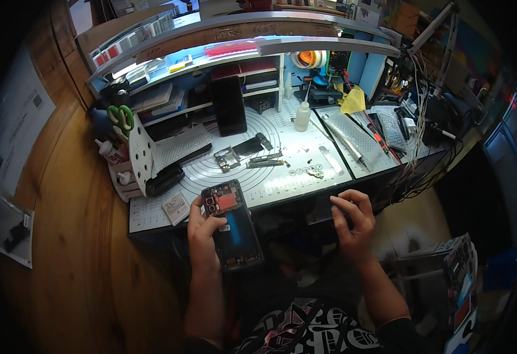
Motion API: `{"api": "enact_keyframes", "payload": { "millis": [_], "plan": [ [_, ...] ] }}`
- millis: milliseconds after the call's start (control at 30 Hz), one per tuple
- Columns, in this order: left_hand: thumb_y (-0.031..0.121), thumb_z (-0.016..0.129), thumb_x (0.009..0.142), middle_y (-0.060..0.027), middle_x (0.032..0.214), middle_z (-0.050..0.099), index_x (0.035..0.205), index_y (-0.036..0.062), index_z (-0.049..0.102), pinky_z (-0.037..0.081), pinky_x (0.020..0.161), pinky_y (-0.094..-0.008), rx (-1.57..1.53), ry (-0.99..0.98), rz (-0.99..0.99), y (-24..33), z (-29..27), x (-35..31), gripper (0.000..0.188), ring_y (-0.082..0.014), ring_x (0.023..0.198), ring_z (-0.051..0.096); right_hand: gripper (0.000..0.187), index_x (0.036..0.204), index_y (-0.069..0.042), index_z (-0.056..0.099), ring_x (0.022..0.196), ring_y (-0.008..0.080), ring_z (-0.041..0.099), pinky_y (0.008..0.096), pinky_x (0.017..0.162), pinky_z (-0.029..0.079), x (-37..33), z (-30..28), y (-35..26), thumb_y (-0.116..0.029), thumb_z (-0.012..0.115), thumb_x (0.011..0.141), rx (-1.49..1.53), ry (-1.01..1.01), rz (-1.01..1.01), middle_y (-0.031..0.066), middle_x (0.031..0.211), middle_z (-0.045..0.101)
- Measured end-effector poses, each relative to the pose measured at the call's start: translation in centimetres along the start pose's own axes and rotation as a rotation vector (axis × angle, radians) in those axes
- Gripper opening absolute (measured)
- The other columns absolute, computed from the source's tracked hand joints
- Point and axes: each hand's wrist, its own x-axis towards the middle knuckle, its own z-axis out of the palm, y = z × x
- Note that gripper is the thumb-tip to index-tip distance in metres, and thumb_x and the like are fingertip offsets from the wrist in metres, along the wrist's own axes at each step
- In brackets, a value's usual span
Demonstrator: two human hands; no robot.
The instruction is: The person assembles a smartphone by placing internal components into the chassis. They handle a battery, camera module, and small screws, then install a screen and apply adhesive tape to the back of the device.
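Observation:
My left hand point(204, 233) grips an opened smartphone point(235, 236) by its left edge, just off the front of the bench, with the thumb over its inside. The phone's back is off, showing camera lenses, a red patch, circuit parts and a dark battery area. My right hand point(355, 223) hovers in front of the bench edge, fingers loosely bent and apart, with nothing visible in it. Beyond the hands, loose phone parts point(227, 159) lie on the white work mat point(276, 189), along with narrow dark strips point(264, 160) and a small greenish part point(315, 174).
A dark phone or panel point(229, 106) stands upright against the shelf. A squeeze bottle point(302, 116), bubble-wrap pouches point(345, 141) and red-and-black probes point(379, 138) lie to the right. Green-handled scissors point(120, 118) stand at left. A lamp bar point(329, 46) spans above; cables hang at right.

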Motion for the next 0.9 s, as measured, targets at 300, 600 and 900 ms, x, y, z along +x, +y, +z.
{"api": "enact_keyframes", "payload": {
  "millis": [300,600,900],
  "plan": [
    [-0.006,0.045,0.083,-0.0314,0.132,0.053,0.155,0.0048,0.023,0.062,0.088,-0.0629,-0.096,-0.127,-0.093,-0.6,2.9,2.5,0.076,-0.0459,0.115,0.066,0.019,0.104,-0.005,0.074,0.098,0.0279,0.060,0.0399,0.090,0.045,3.1,3.6,4.7,-0.009,0.075,0.086,-0.155,-0.135,-0.008,0.0094,0.102,0.065],
    [-0.006,0.047,0.087,-0.0321,0.131,0.056,0.158,0.0039,0.019,0.064,0.086,-0.0579,-0.013,-0.196,-0.174,-5.2,2.3,2.6,0.078,-0.0464,0.110,0.069,0.011,0.098,-0.006,0.075,0.095,0.0268,0.058,0.0390,0.087,0.042,9.4,8.8,8.4,-0.010,0.073,0.088,-0.074,-0.385,-0.080,0.0058,0.094,0.065],
    [-0.006,0.045,0.088,-0.0322,0.132,0.056,0.159,0.0034,0.018,0.064,0.087,-0.0553,0.000,-0.172,-0.197,-5.2,2.7,3.0,0.076,-0.0452,0.112,0.069,0.012,0.097,-0.010,0.078,0.096,0.0247,0.055,0.0374,0.090,0.044,13.7,9.2,11.5,-0.011,0.077,0.085,0.057,-0.733,-0.082,0.0033,0.095,0.062]
  ]
}}
